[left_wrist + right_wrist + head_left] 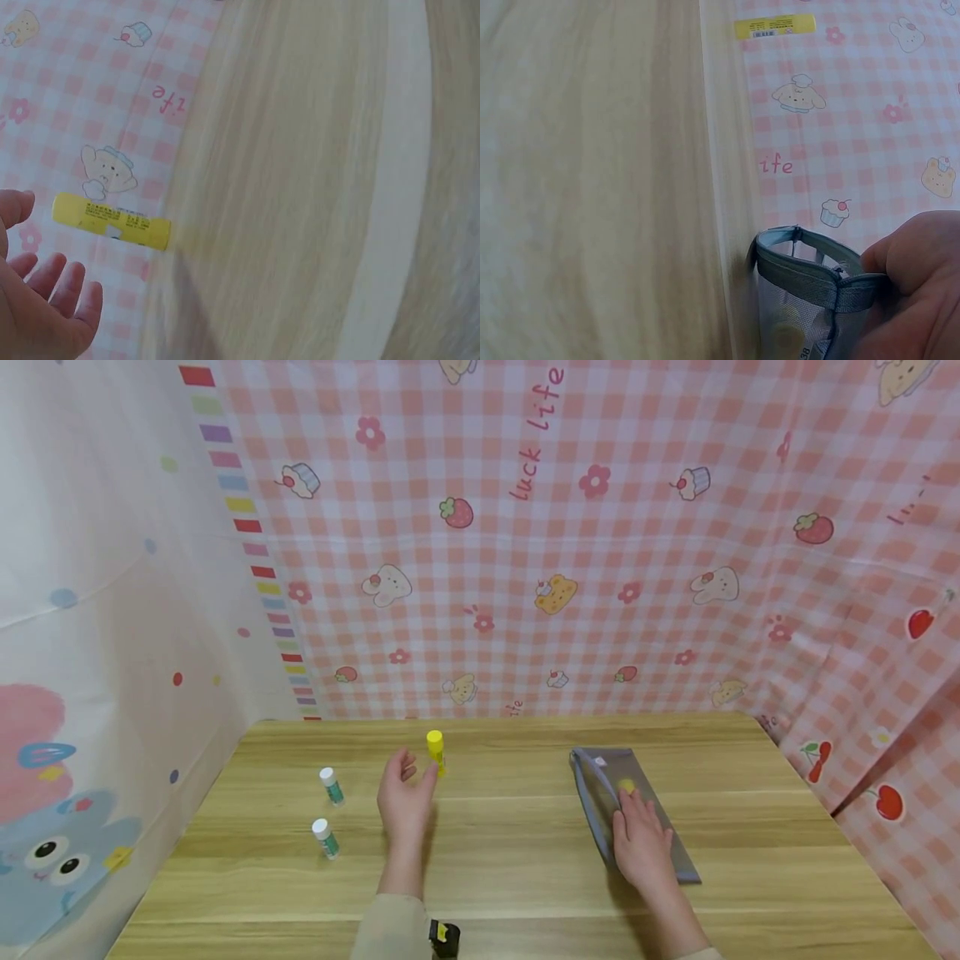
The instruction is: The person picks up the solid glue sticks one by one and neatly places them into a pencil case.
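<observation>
My left hand (406, 796) is beside an upright yellow glue stick (435, 750) near the back of the table. In the left wrist view, its loosely bent fingers (69, 289) are apart from the yellow glue stick (112, 221). On the right, my right hand (643, 842) holds a grey mesh zip pouch (611, 760) at its side. The right wrist view shows the pouch (799, 281) with its mouth spread and the hand (919, 285) gripping its rim. A yellowish item (786, 334) shows blurred through the mesh.
Two glue sticks with white caps and green labels, one farther back (332, 786) and one nearer (326, 839), stand on the left of the wooden table (510, 843). A pink checked cloth (495, 552) hangs behind the table's back edge.
</observation>
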`<state>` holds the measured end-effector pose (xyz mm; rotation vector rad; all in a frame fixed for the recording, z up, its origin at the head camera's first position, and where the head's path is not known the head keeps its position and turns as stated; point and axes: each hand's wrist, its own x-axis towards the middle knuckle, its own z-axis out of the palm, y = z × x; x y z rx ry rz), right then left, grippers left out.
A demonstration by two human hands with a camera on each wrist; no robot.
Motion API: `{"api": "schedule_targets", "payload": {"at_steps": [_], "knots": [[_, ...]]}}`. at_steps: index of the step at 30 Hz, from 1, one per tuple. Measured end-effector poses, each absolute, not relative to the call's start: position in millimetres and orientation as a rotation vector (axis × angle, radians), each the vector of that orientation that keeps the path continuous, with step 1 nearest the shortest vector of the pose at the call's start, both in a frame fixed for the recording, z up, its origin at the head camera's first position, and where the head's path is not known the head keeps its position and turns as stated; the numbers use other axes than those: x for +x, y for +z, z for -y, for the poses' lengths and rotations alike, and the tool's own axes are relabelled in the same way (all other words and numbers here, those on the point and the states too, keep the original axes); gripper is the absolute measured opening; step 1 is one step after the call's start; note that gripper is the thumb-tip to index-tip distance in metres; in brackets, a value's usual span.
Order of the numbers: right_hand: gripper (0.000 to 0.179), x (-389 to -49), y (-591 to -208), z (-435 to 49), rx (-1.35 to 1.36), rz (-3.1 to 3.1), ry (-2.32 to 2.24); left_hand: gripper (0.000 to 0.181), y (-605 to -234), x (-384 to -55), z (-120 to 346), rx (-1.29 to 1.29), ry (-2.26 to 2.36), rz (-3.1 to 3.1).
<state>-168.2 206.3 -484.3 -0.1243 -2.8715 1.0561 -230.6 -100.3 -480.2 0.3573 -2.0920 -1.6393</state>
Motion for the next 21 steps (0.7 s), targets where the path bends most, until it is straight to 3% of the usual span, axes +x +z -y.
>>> {"api": "schedule_targets", "payload": {"at_steps": [21], "knots": [[0.047,-168,-486,-205,-0.118,2.872,1.042,0.076,-494,-256,110,0.191,-1.632,2.223]]}}
